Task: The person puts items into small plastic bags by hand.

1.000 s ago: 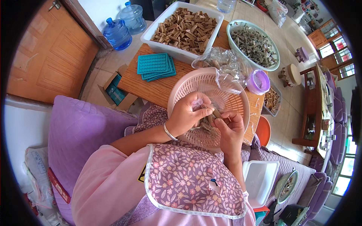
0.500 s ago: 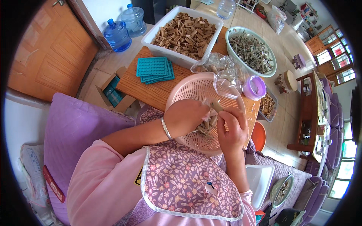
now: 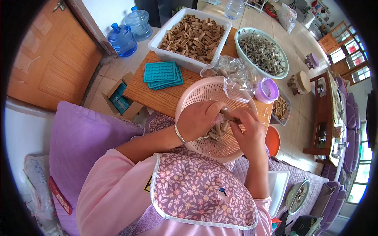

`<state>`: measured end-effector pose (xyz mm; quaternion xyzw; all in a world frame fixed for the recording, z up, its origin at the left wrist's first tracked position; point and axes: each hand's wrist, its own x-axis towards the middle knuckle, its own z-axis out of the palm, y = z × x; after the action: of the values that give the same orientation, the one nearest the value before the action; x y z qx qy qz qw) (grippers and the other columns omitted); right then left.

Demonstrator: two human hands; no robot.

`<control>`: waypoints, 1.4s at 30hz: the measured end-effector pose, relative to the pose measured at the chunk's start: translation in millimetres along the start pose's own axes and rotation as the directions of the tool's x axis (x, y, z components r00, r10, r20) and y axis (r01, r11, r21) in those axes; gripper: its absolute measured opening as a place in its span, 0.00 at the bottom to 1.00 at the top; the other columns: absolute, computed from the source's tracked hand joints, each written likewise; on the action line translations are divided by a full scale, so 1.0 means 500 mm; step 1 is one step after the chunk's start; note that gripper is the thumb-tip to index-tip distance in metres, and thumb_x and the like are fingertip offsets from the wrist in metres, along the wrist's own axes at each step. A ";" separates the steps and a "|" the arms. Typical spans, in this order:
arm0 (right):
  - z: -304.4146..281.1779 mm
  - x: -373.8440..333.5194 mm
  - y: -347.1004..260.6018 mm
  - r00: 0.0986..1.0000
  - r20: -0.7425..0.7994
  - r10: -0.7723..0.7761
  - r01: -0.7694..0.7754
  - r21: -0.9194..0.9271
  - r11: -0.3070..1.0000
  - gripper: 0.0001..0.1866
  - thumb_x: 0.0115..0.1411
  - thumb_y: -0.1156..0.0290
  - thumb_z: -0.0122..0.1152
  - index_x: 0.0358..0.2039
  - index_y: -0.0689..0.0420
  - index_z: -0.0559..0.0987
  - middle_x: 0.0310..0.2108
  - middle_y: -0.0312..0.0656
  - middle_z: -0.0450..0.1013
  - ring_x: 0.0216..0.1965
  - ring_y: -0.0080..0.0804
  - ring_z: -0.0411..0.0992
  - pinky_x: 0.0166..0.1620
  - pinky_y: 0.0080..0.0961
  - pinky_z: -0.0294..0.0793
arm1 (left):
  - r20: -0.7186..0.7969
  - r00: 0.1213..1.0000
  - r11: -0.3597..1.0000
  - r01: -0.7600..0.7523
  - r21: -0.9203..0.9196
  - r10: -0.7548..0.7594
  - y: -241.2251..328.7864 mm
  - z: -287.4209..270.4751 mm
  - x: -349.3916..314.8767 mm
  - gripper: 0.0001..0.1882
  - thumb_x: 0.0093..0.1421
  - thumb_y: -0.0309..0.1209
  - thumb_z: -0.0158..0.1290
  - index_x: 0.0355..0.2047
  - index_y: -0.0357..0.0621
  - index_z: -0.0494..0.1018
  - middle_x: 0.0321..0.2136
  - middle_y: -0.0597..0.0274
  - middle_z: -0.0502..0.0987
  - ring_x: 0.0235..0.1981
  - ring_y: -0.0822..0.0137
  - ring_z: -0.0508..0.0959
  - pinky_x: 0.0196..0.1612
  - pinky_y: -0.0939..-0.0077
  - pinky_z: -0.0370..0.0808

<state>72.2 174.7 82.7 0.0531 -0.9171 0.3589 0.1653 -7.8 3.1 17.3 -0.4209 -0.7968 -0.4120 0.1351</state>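
My left hand, with a silver bangle at the wrist, is closed over the pink slotted plastic basket. My right hand pinches a small brown roll-shaped piece whose other end meets the left fingertips. Exactly what the piece is, I cannot make out. A scrap of clear film shows by the left fingers. Below the hands, more brown rolls and dry, straw-like bits lie in the basket, partly hidden by my left hand.
On the wooden table stand a white bin of brown pieces, teal textured mats, a clear plastic bag, a purple tub and a pale green basin of dried grey-green material. An orange bucket is at right.
The brown piece has tilted, its right end now lower and covered by my right fingers. My left fingers have come over its upper end. The view has shifted slightly.
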 end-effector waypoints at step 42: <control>0.053 -0.006 0.093 0.821 -0.525 0.224 -0.103 0.249 0.963 0.09 0.49 0.88 0.55 0.30 0.61 0.72 0.35 0.42 0.71 0.31 0.27 0.69 0.31 0.23 0.70 | 0.469 0.825 0.584 0.557 -0.590 -0.313 0.008 -0.005 -0.017 0.47 0.51 0.29 0.66 0.67 0.50 0.52 0.50 0.54 0.77 0.46 0.66 0.80 0.47 0.72 0.78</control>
<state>57.8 190.8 33.7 -0.1139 -0.7893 0.4664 0.3827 0.2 -2.3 16.4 -0.2877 -0.6662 -0.6320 -0.2722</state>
